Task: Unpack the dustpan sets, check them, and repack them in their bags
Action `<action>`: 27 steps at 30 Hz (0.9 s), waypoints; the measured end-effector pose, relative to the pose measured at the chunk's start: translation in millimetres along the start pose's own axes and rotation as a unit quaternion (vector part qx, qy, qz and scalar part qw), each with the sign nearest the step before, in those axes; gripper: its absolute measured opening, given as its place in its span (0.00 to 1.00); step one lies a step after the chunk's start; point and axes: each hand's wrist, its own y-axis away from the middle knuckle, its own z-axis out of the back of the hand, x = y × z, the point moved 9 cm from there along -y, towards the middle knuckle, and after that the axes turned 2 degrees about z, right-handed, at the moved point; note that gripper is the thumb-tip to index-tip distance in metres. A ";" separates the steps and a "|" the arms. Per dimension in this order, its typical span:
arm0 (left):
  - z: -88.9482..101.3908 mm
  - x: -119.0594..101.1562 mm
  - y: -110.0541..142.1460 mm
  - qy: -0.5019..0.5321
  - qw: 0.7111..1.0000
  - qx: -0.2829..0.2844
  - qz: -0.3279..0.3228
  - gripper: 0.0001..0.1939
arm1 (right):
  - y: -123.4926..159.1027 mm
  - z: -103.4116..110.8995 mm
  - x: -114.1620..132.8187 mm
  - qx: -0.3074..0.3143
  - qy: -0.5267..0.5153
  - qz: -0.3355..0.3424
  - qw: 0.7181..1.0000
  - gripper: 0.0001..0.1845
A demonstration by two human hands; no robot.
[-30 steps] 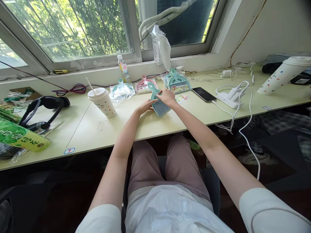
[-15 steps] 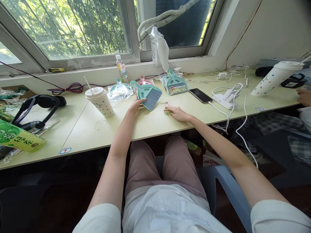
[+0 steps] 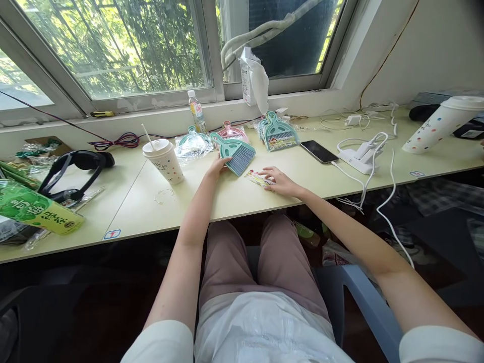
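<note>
Head view: your left hand (image 3: 218,165) grips the green dustpan-and-brush set (image 3: 237,153) right of the straw-topped cup (image 3: 164,161); likely light, stiff plastic, best taken by rim or handle. Farther right of that cup, your right hand (image 3: 282,182) spreads loosely over the printed card (image 3: 257,177), flatter now than half a second ago.

The right hand (image 3: 283,184) has left the brush (image 3: 242,158), now held by the left hand (image 3: 218,165) only; the paper card (image 3: 254,177) came nearer to the edge of the table (image 3: 238,199).
</note>
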 end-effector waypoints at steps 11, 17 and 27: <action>-4.4 -0.8 0.4 0.008 1.000 0.019 0.011 0.34 | -16.5 19.3 -13.4 0.111 0.026 -0.078 0.990 0.35; -16.9 -1.3 4.7 0.008 0.995 0.099 0.028 0.35 | -38.8 25.5 24.4 0.054 0.035 -0.031 0.997 0.20; -37.4 -7.0 18.6 -0.036 0.982 0.185 0.018 0.41 | -95.7 30.6 44.9 0.070 0.197 -0.037 0.977 0.17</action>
